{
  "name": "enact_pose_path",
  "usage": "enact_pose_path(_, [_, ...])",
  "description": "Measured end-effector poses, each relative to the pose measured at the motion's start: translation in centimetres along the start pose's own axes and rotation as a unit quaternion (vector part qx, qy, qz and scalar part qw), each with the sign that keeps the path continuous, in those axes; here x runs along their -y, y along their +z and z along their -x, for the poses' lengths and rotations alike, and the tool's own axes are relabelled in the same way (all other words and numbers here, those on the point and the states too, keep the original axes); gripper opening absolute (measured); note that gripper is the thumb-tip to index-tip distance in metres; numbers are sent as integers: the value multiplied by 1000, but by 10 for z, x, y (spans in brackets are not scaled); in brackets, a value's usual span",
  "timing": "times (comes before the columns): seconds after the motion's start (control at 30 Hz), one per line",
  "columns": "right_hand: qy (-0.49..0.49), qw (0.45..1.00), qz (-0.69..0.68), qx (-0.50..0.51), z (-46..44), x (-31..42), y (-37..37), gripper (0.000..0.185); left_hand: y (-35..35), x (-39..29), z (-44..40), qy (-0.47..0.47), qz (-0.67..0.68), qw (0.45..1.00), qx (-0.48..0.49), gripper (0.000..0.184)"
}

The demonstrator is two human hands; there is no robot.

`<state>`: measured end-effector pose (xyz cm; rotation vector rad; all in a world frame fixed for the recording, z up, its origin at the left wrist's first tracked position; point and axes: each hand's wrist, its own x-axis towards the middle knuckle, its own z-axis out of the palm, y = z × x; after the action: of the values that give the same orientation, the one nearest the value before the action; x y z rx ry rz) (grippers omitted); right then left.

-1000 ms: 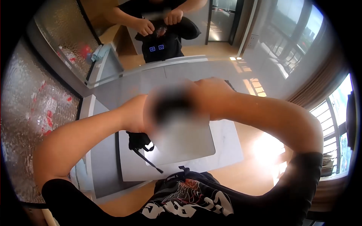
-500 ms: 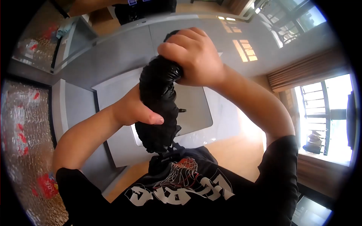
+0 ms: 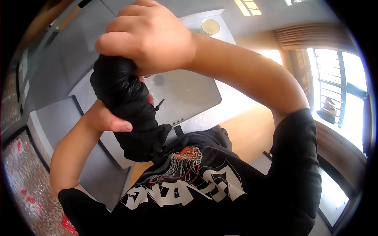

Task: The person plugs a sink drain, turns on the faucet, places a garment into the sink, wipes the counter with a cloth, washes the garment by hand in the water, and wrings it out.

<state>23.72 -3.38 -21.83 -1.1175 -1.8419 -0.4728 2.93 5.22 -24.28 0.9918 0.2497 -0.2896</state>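
A long bundle of black fabric [image 3: 136, 112], crumpled and partly shiny, hangs between my hands over the sink. My right hand [image 3: 147, 37] is closed around its upper end, knuckles up. Lower down, my left hand [image 3: 112, 118] wraps the bundle from the left, with the thumb across its front and some fingertips showing behind it. A short black cord with a tip sticks out on the bundle's right side. The bundle's lower end is close to my black shirt.
Beneath my hands lies a sink basin [image 3: 189, 92] with a drain, set in a white counter [image 3: 240, 94]. A round cup [image 3: 210, 26] stands at the counter's back. Textured glass [image 3: 29, 177] is at the left, a window [image 3: 334, 86] at the right.
The view has tilted and shifted. Blurred at first near my face, the black bundle is now lower and stretched lengthwise between my hands. The round cup has come into view.
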Motion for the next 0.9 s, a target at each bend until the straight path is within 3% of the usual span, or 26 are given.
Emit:
enact_pose_path(0.13, [2, 999, 43, 16, 12, -15, 17, 31, -5, 10, -7, 14, 55, 998, 8, 91])
enact_pose_path(0.27, [-17, 998, -1, -63, 8, -22, 22, 19, -3, 13, -14, 16, 87, 996, 16, 92])
enact_pose_path(0.43, [12, 999, 43, 22, 10, -18, 16, 27, -5, 24, -17, 60, 125, 987, 76, 92])
enact_pose_path(0.57, [-20, 999, 41, 2, 3, -13, 14, 25, -1, 23, -18, 70, 160, 973, 151, 93])
enact_pose_path(0.73, [-47, 996, 54, 44, -7, 7, 1, 22, 5, 23, 1, 82, 64, 991, 79, 93])
enact_pose_path(0.87, [-24, 996, 54, 72, -17, 35, -16, 45, 10, 10, 20, 114, -116, 987, -10, 82])
enact_pose_path(0.9, [-11, 993, 62, 98, -21, 43, -26, 45, 21, 5, 21, 169, -123, 976, -59, 77])
